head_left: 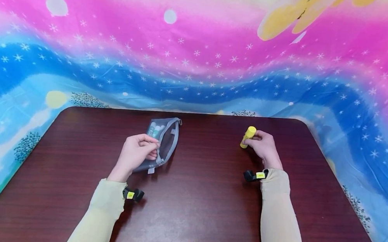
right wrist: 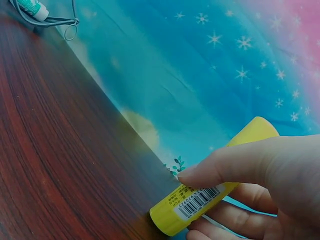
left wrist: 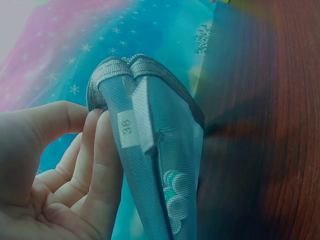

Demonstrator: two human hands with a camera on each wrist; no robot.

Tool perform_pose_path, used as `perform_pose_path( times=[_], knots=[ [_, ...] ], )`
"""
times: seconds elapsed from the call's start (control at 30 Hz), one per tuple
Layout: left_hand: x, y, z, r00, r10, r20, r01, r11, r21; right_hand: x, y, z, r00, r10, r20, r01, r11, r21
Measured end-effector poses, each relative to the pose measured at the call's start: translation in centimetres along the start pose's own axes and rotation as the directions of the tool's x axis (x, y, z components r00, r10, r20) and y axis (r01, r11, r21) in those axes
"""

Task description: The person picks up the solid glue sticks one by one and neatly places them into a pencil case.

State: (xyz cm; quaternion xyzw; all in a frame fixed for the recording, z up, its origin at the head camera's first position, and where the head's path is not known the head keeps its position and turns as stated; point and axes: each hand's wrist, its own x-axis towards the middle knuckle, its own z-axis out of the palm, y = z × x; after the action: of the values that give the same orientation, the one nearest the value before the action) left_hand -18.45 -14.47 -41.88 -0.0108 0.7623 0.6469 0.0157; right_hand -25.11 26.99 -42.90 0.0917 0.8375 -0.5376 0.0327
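In the head view my left hand [head_left: 136, 152] pinches the near edge of a grey mesh zip pouch [head_left: 174, 144], whose mouth gapes open to the right. White-and-green tubes [head_left: 156, 130] show through the mesh; the left wrist view shows them low in the pouch [left wrist: 175, 115], beside a small tag marked 38 [left wrist: 127, 129]. Over on the right, my right hand [head_left: 265, 146] grips a yellow glue stick [head_left: 250, 133], held tilted near the table's far side. A barcode label [right wrist: 197, 201] on the glue stick faces the right wrist camera.
Both hands work over a dark red-brown wooden table [head_left: 200, 199]. Behind it and along its sides hangs a pink and blue cloth [head_left: 199, 71] with snowflakes. A ring zip pull [right wrist: 71, 32] hangs at the pouch's far corner.
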Motion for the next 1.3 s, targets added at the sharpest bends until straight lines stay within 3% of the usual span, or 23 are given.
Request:
perform_pose_path(
  times=[1.3],
  knots=[
    [0.1, -0.2, 0.3, 1.000, 0.006, 0.006, -0.006, 1.000, -0.002, -0.3, -1.4, 0.0, 0.994, -0.027, -0.109, 0.033, 0.998, 0.057]
  ],
)
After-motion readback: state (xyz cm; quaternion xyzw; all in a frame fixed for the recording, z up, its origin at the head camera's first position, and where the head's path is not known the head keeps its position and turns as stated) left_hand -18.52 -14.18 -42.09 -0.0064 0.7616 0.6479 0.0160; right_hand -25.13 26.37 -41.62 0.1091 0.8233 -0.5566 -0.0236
